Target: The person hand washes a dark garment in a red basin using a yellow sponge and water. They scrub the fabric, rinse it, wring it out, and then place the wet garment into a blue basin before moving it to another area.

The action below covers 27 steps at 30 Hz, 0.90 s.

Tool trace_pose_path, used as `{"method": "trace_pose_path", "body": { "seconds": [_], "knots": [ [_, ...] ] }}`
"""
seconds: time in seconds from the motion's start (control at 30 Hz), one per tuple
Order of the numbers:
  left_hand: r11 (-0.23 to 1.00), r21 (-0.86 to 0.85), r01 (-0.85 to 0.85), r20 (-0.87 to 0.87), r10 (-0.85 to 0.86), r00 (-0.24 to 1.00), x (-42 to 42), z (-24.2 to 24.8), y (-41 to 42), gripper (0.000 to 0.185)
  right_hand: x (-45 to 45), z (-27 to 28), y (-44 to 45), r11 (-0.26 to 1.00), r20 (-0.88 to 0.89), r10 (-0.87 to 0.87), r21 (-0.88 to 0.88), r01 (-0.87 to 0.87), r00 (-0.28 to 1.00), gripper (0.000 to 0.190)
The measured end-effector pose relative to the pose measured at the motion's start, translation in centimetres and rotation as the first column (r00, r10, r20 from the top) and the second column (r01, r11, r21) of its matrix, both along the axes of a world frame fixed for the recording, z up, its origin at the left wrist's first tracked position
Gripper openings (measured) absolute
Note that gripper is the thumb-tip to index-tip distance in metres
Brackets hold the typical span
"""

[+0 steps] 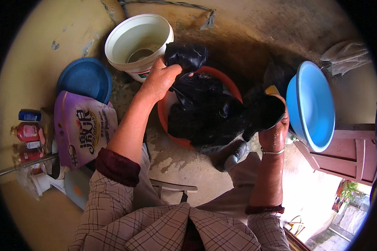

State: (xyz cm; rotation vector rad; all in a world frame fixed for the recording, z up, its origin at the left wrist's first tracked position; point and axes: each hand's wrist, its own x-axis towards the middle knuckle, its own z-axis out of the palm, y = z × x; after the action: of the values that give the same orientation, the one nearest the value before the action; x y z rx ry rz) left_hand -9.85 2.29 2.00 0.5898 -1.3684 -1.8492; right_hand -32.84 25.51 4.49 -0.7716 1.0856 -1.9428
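A black, wet-looking garment (204, 119) is spread between my two hands, over a red basin (228, 82) on the floor. My left hand (161, 80) grips a bunched, shiny end of it above the basin's far left rim, beside a white bucket. At the right, my right hand (278, 128) holds another end of the cloth, folded into a rounded opening. Most of the basin's inside is hidden under the dark fabric. The kind of garment cannot be told.
The white plastic bucket (114, 47) stands far left, near a dark blue basin (84, 78) and a purple printed bag (81, 128). A light blue basin (315, 103) is tilted at right, by a reddish wooden door (341, 153). Several bottles (27, 131) line the left wall.
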Motion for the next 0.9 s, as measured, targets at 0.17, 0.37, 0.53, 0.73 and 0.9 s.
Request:
{"method": "trace_pose_path", "body": {
  "seconds": [0.17, 0.37, 0.53, 0.73, 0.9],
  "knots": [
    [0.761, -0.638, -0.121, 0.109, 0.244, 0.964, -0.2, -0.7, -0.1, 0.031, -1.4, 2.9, -0.5, 0.961, 0.068, -0.273, 0.071, 0.268, 0.96, 0.055],
    [0.282, -0.951, 0.123, 0.22, 0.345, 0.912, -2.5, -1.4, 4.7, 0.047, -0.2, 3.7, -2.7, 0.964, 0.165, -0.231, 0.169, 0.204, 0.959, 0.049],
    [0.215, -0.95, 0.228, 0.256, 0.112, 0.96, -3.6, -1.2, 8.7, 0.046, 1.4, -0.2, -4.4, 0.965, 0.197, -0.033, 0.261, -0.02, 0.98, 0.051],
    [0.099, -0.925, 0.368, 0.373, 0.032, 0.927, -2.1, -1.9, 10.4, 0.043, 2.6, 0.6, -3.6, 0.897, 0.366, 0.163, 0.331, -0.292, 0.916, 0.063],
    [0.124, -0.915, 0.383, 0.375, -0.087, 0.923, -1.4, -1.6, 11.4, 0.044, 2.8, 0.2, -3.6, 0.884, 0.56, 0.246, 0.206, -0.421, 0.791, 0.052]
  ]
}}
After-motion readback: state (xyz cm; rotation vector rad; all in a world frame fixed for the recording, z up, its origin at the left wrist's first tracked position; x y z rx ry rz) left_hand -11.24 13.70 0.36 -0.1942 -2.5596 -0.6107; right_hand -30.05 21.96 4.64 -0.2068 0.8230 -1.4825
